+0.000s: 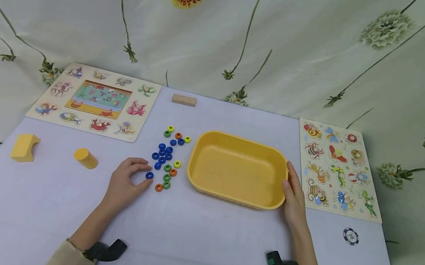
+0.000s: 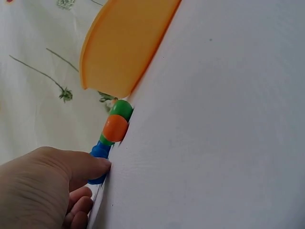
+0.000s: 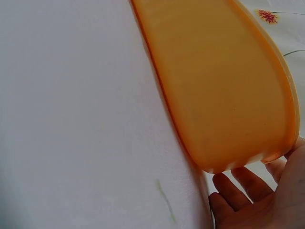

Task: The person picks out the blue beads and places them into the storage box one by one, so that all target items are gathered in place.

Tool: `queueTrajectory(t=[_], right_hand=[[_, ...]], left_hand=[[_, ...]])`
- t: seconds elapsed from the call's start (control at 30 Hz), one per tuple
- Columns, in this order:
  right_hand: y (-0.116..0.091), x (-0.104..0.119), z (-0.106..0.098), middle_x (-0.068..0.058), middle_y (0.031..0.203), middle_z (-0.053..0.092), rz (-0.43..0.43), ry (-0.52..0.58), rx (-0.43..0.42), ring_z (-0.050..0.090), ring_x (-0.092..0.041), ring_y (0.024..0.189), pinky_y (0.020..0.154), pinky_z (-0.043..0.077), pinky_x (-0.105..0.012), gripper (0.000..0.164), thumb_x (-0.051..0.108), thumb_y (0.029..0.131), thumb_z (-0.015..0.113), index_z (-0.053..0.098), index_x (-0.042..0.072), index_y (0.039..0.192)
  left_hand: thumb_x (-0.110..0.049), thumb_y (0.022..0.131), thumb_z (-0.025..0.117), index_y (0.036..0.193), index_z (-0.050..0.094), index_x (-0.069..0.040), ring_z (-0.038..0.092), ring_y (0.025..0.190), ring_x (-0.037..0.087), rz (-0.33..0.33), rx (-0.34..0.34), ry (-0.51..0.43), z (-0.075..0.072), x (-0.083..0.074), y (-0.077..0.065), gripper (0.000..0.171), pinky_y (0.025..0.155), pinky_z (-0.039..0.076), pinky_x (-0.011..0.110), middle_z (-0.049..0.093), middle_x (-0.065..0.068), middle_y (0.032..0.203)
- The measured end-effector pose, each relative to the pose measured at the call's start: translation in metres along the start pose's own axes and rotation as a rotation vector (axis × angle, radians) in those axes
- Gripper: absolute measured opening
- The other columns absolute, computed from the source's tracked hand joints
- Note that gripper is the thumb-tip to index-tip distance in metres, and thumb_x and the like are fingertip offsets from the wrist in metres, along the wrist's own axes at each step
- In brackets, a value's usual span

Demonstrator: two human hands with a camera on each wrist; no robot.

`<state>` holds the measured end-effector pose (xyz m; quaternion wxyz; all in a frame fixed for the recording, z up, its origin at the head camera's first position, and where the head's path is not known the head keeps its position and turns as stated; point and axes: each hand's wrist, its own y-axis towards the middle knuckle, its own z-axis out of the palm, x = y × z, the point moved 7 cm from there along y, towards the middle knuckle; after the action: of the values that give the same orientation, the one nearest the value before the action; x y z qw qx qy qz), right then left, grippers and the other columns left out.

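Observation:
My left hand (image 1: 127, 183) is at the lower left of a group of small beads, its thumb and index finger on either side of a blue bead (image 1: 149, 175), pinching it at the table. In the left wrist view the thumb (image 2: 90, 167) lies against blue, with an orange bead (image 2: 115, 128) and a green bead (image 2: 122, 109) beyond. To the right of the beads stands a yellow plastic basin (image 1: 233, 193), with nothing in it. My right hand (image 1: 295, 199) holds its right end, thumb at the rim and fingers against the outer wall (image 3: 238, 162).
Blue, green, orange and yellow beads (image 1: 169, 149) lie loose left of the basin. A sea-animal puzzle board (image 1: 146, 106) and an insect puzzle board (image 1: 335, 210) flank the back. Also on the table are a yellow arch block (image 1: 23, 149), yellow cylinder (image 1: 86, 158), wooden block (image 1: 184, 100) and poker chip (image 1: 350, 236).

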<state>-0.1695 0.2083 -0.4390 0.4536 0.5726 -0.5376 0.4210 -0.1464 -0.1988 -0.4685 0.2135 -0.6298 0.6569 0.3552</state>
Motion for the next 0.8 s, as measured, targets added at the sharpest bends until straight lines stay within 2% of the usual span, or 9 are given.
queueTrajectory(t=[0.17, 0.23, 0.27, 0.37, 0.43, 0.5, 0.6, 0.7, 0.8], right_hand=[[0.001, -0.002, -0.001, -0.001, 0.146, 0.024, 0.004, 0.000, 0.003, 0.018, -0.016, 0.135, 0.103, 0.020, -0.011, 0.045, 0.012, 0.096, 0.033, 0.025, 0.013, 0.140], [0.001, -0.002, -0.001, -0.002, 0.146, 0.024, 0.002, 0.001, 0.004, 0.018, -0.017, 0.134, 0.101, 0.020, -0.009, 0.045, 0.012, 0.096, 0.033, 0.025, 0.013, 0.140], [0.001, -0.002, -0.002, -0.001, 0.146, 0.024, 0.002, 0.002, 0.001, 0.019, -0.017, 0.134, 0.099, 0.021, -0.006, 0.045, 0.013, 0.096, 0.033, 0.026, 0.013, 0.140], [-0.001, -0.002, -0.003, -0.002, 0.145, 0.025, 0.003, 0.006, -0.005, 0.020, -0.017, 0.134, 0.097, 0.022, -0.005, 0.045, 0.013, 0.096, 0.033, 0.026, 0.013, 0.140], [-0.001, -0.002, -0.004, -0.002, 0.145, 0.025, 0.000, 0.007, -0.008, 0.020, -0.018, 0.134, 0.097, 0.023, -0.005, 0.045, 0.013, 0.096, 0.034, 0.026, 0.013, 0.140], [-0.001, -0.001, -0.004, -0.005, 0.145, 0.025, -0.011, 0.003, -0.005, 0.020, -0.020, 0.134, 0.098, 0.023, -0.007, 0.045, 0.013, 0.096, 0.034, 0.026, 0.011, 0.140], [0.000, 0.000, -0.003, -0.006, 0.146, 0.024, -0.022, -0.001, 0.004, 0.020, -0.022, 0.134, 0.100, 0.022, -0.009, 0.045, 0.014, 0.096, 0.034, 0.025, 0.010, 0.140], [0.001, -0.001, -0.002, -0.006, 0.146, 0.023, -0.022, 0.000, 0.013, 0.019, -0.020, 0.134, 0.103, 0.021, -0.012, 0.046, 0.015, 0.096, 0.034, 0.025, 0.010, 0.140], [0.001, -0.002, -0.002, -0.005, 0.146, 0.023, -0.021, 0.002, 0.021, 0.018, -0.019, 0.135, 0.103, 0.021, -0.012, 0.045, 0.017, 0.096, 0.034, 0.025, 0.011, 0.140]], left_hand=[[-0.014, 0.074, 0.070, 0.095, 0.065, -0.010, 0.051, 0.101, 0.019, -0.025, -0.026, -0.023, -0.003, -0.003, 0.001, 0.022, 0.088, 0.040, 0.039, 0.057, 0.002, 0.104], [-0.021, 0.076, 0.069, 0.096, 0.065, -0.014, 0.053, 0.093, 0.012, 0.000, -0.077, -0.025, -0.005, -0.009, 0.005, 0.022, 0.083, 0.044, 0.027, 0.059, -0.001, 0.100], [-0.022, 0.076, 0.070, 0.097, 0.065, -0.015, 0.054, 0.089, 0.009, 0.023, -0.093, -0.058, -0.006, -0.014, 0.007, 0.023, 0.079, 0.045, 0.022, 0.060, -0.001, 0.098], [-0.020, 0.075, 0.071, 0.099, 0.064, -0.014, 0.055, 0.080, 0.008, 0.096, -0.080, -0.134, -0.006, -0.056, 0.017, 0.025, 0.072, 0.047, 0.019, 0.061, 0.001, 0.094], [-0.015, 0.074, 0.071, 0.099, 0.064, -0.011, 0.057, 0.079, 0.011, 0.153, -0.017, -0.213, 0.001, -0.092, 0.026, 0.026, 0.071, 0.050, 0.025, 0.061, 0.004, 0.094], [-0.009, 0.074, 0.071, 0.099, 0.063, -0.007, 0.057, 0.079, 0.015, 0.177, 0.073, -0.282, 0.014, -0.129, 0.034, 0.027, 0.071, 0.051, 0.033, 0.061, 0.006, 0.092], [-0.009, 0.074, 0.070, 0.098, 0.064, -0.005, 0.057, 0.076, 0.012, 0.215, 0.197, -0.350, 0.049, -0.165, 0.047, 0.025, 0.070, 0.052, 0.030, 0.062, 0.004, 0.089], [-0.011, 0.074, 0.071, 0.094, 0.065, -0.008, 0.056, 0.073, 0.009, 0.169, 0.329, -0.381, 0.094, -0.185, 0.061, 0.021, 0.066, 0.050, 0.022, 0.062, 0.001, 0.083], [-0.012, 0.072, 0.072, 0.091, 0.066, -0.010, 0.056, 0.069, 0.010, 0.084, 0.441, -0.407, 0.137, -0.193, 0.071, 0.019, 0.062, 0.049, 0.019, 0.063, 0.000, 0.080]])
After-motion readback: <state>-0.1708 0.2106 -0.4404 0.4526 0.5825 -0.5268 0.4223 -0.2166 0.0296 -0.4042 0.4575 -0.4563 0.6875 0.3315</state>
